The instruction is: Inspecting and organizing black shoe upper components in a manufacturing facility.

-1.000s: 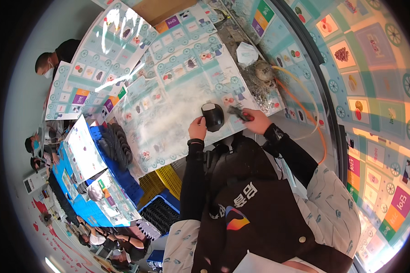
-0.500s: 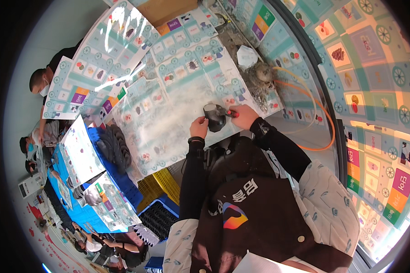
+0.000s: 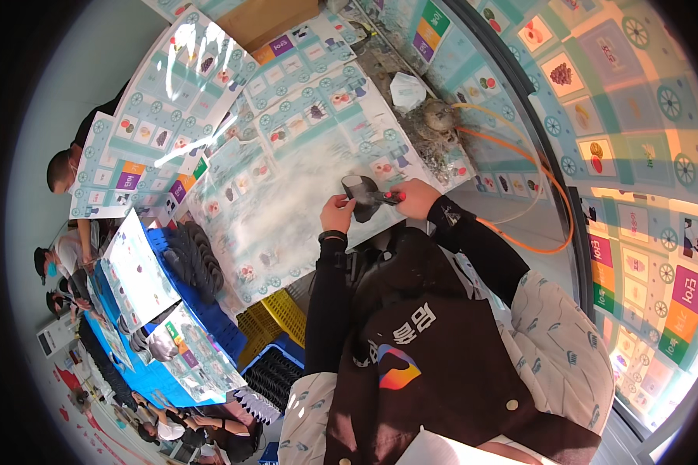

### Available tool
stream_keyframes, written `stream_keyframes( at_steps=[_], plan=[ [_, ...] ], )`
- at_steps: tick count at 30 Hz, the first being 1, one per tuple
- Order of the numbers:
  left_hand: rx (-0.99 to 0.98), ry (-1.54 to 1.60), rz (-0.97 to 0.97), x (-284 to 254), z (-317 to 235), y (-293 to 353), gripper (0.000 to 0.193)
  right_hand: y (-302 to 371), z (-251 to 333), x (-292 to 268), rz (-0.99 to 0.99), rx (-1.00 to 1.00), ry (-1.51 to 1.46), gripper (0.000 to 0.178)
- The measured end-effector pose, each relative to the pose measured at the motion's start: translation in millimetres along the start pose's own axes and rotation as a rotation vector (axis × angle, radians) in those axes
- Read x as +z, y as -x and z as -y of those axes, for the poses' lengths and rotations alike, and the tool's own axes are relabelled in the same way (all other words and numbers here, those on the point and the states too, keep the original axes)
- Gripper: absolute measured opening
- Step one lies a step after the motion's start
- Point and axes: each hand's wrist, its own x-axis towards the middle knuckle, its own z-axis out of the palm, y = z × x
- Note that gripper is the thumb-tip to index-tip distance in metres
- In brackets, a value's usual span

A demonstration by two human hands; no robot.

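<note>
At the near edge of the paper-covered worktop, my left hand [image 3: 336, 213] pinches the left side of a dark, rounded, shell-like piece [image 3: 360, 203]. Its upper left end looks paler, and I cannot make out its exact kind. My right hand [image 3: 416, 199] is closed around a small black tool with red on it [image 3: 393, 198]. The tool's dark end reaches the right side of the piece; whether it touches cannot be seen. Both hands are close together, with the piece between them. Pale dust coats the worktop [image 3: 287, 194] beyond it.
A blue crate [image 3: 226, 332] with dark curved pieces [image 3: 198, 260] stands to the left. Yellow [image 3: 285, 316] and blue baskets sit below the worktop. An orange hose [image 3: 570, 213] loops at right. A white mask-like cup [image 3: 407, 92] lies at the back. Other people are at far left.
The dark piece has turned slightly in my hands, and more of the tool shows at its right side. The whole view has shifted a little.
</note>
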Motion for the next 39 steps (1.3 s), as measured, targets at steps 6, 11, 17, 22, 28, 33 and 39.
stream_keyframes(
  at_steps=[6,11,17,22,28,33,39],
  plan=[
    [0.002,0.008,-0.056,3.5,10.7,-4.3,0.041,6.9,-2.8,-2.3,-0.132,0.088,0.010,0.022],
    [0.040,-0.066,-0.078,5.6,22.2,-12.8,0.038,16.0,-15.6,17.8,0.003,0.042,-0.070,0.022],
    [0.004,-0.034,-0.117,3.3,55.3,-21.8,0.038,7.6,11.2,10.2,0.048,0.008,-0.103,0.023],
    [-0.013,-0.019,-0.084,3.7,47.1,-22.1,0.039,6.1,1.3,16.3,-0.025,0.051,-0.062,0.029],
    [-0.005,-0.001,-0.107,5.6,37.5,-14.6,0.039,10.2,0.6,16.8,0.133,0.088,-0.010,0.029],
    [0.019,-0.048,-0.120,4.2,8.8,-2.0,0.038,12.3,7.4,2.5,-0.027,0.181,-0.048,0.033],
    [0.043,-0.137,-0.165,2.6,-5.7,2.6,0.038,19.6,-8.0,3.6,-0.053,0.115,-0.138,0.033]
  ],
)
